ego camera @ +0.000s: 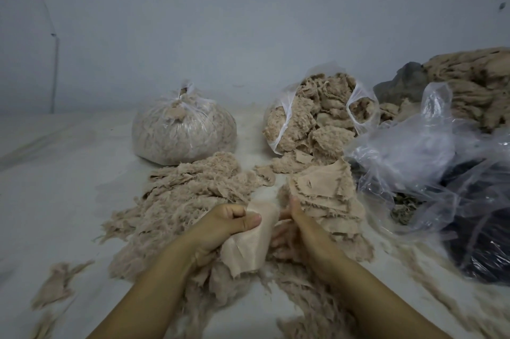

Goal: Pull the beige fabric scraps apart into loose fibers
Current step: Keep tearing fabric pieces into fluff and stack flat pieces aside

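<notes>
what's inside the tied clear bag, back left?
The tied clear bag is packed with beige shredded fibers, visible through the plastic; a tuft pokes out at the knot. Whatever sits deeper in the middle or underneath is covered by fibers.

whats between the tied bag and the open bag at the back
In the head view, a bare strip of the pale floor runs between the tied bag and the open bag. Only thin lint dusts it; the heaps of scraps lie nearer.
</notes>
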A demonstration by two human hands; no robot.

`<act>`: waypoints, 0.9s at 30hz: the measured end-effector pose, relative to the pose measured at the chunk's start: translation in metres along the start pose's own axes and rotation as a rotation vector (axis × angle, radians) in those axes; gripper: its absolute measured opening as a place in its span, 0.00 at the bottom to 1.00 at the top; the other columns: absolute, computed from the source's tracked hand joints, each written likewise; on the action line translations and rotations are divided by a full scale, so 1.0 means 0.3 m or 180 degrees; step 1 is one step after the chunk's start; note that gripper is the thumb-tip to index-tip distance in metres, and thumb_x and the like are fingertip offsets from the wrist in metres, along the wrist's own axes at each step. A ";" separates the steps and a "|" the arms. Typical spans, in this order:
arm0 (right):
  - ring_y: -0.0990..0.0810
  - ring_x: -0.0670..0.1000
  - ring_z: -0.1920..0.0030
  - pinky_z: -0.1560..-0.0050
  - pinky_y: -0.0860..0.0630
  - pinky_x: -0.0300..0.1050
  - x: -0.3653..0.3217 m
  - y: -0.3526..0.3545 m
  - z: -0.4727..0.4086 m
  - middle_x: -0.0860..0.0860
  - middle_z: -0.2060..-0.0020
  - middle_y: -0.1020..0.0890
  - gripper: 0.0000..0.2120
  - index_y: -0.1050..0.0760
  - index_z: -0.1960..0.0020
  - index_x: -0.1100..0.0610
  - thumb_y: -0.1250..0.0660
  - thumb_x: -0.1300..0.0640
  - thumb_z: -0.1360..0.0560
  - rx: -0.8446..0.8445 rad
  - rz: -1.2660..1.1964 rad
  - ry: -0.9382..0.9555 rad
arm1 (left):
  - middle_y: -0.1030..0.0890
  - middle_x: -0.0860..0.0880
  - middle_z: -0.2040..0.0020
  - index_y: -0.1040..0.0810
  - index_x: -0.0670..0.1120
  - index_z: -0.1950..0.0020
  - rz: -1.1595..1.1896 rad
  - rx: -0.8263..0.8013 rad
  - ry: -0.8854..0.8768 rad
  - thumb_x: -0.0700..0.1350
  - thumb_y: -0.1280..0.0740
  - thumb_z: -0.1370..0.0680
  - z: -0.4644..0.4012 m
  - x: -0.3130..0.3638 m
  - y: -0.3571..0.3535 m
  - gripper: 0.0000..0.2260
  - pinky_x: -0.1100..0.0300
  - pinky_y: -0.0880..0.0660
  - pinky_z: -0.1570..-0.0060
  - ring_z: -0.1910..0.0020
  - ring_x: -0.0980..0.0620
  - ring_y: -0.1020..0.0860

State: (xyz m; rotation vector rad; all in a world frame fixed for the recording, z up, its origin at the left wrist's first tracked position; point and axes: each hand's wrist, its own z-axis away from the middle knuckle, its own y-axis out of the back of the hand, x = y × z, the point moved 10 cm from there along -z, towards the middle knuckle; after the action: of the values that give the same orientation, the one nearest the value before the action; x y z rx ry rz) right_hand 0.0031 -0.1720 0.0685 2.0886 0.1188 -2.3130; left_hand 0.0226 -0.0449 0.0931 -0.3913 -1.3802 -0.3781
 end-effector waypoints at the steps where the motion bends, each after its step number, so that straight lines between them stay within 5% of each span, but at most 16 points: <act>1: 0.22 0.49 0.72 0.72 0.26 0.40 -0.001 -0.014 -0.003 0.53 0.71 0.20 0.22 0.23 0.61 0.55 0.40 0.38 0.23 -0.0076 -0.0104 0.0072 | 0.19 0.42 0.61 0.17 0.40 0.58 0.0091 -0.0002 -0.0030 0.47 0.27 0.35 -0.003 0.004 -0.008 0.12 0.61 0.24 0.66 0.67 0.51 0.21; 5: 0.37 0.44 0.77 0.74 0.39 0.40 0.007 0.117 -0.008 0.48 0.76 0.33 0.16 0.34 0.66 0.53 0.37 0.52 0.21 0.0734 0.0181 0.0318 | 0.16 0.39 0.58 0.19 0.37 0.52 0.1087 0.0423 -0.0267 0.44 0.32 0.32 -0.004 0.035 0.084 0.13 0.59 0.20 0.64 0.64 0.47 0.17; 10: 0.28 0.43 0.77 0.70 0.31 0.35 0.027 0.097 0.025 0.46 0.77 0.24 0.27 0.24 0.71 0.51 0.41 0.29 0.31 0.0140 0.1423 0.0000 | 0.17 0.41 0.62 0.20 0.36 0.51 0.0644 0.0404 -0.0080 0.45 0.32 0.31 0.000 0.044 0.099 0.14 0.62 0.22 0.71 0.69 0.50 0.19; 13: 0.19 0.44 0.60 0.54 0.23 0.43 -0.056 0.088 0.012 0.47 0.63 0.16 0.32 0.19 0.59 0.51 0.47 0.26 0.33 0.0485 0.0793 0.0215 | 0.18 0.45 0.66 0.20 0.39 0.57 0.0183 -0.0030 0.0081 0.45 0.31 0.32 -0.014 0.030 0.007 0.10 0.64 0.25 0.71 0.71 0.53 0.21; 16: 0.16 0.53 0.55 0.52 0.20 0.48 -0.061 -0.015 -0.006 0.56 0.56 0.15 0.21 0.17 0.54 0.57 0.34 0.39 0.28 -0.0108 -0.0168 -0.0036 | 0.16 0.42 0.59 0.18 0.40 0.55 -0.0063 -0.0250 0.0078 0.48 0.29 0.32 -0.030 0.030 -0.050 0.12 0.62 0.22 0.64 0.63 0.50 0.19; 19: 0.18 0.59 0.55 0.48 0.20 0.53 -0.065 0.006 -0.019 0.63 0.54 0.16 0.12 0.22 0.51 0.67 0.31 0.56 0.25 0.0264 -0.1041 0.0084 | 0.16 0.41 0.50 0.18 0.40 0.48 0.0226 -0.0132 0.0133 0.51 0.31 0.29 -0.044 0.014 -0.053 0.17 0.57 0.21 0.51 0.52 0.46 0.18; 21: 0.22 0.55 0.64 0.61 0.22 0.45 -0.102 0.054 -0.022 0.59 0.64 0.19 0.08 0.25 0.57 0.63 0.33 0.58 0.23 0.0692 -0.0863 0.0470 | 0.17 0.42 0.47 0.19 0.42 0.44 0.0156 -0.0190 0.0155 0.51 0.31 0.28 -0.040 -0.005 -0.070 0.18 0.54 0.23 0.46 0.48 0.46 0.18; 24: 0.31 0.52 0.68 0.67 0.34 0.45 -0.176 0.116 -0.014 0.56 0.70 0.27 0.13 0.27 0.65 0.57 0.33 0.56 0.23 0.1164 -0.0188 0.0976 | 0.16 0.44 0.59 0.20 0.36 0.48 -0.0298 -0.0027 0.0188 0.52 0.27 0.35 -0.028 -0.018 -0.068 0.23 0.60 0.24 0.64 0.64 0.51 0.20; 27: 0.26 0.50 0.68 0.66 0.31 0.44 -0.197 0.170 -0.019 0.51 0.71 0.22 0.12 0.22 0.66 0.54 0.32 0.54 0.24 0.1394 0.0021 0.1078 | 0.18 0.47 0.65 0.21 0.34 0.51 -0.0382 0.0404 0.0126 0.54 0.30 0.32 -0.046 -0.008 -0.005 0.23 0.63 0.28 0.67 0.70 0.55 0.22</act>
State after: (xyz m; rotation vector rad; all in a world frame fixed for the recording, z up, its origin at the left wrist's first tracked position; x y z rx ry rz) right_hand 0.0184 -0.2245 0.1246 2.6598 -0.4278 -2.1037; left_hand 0.0333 -0.0527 0.0889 -0.1964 -1.3846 -0.3923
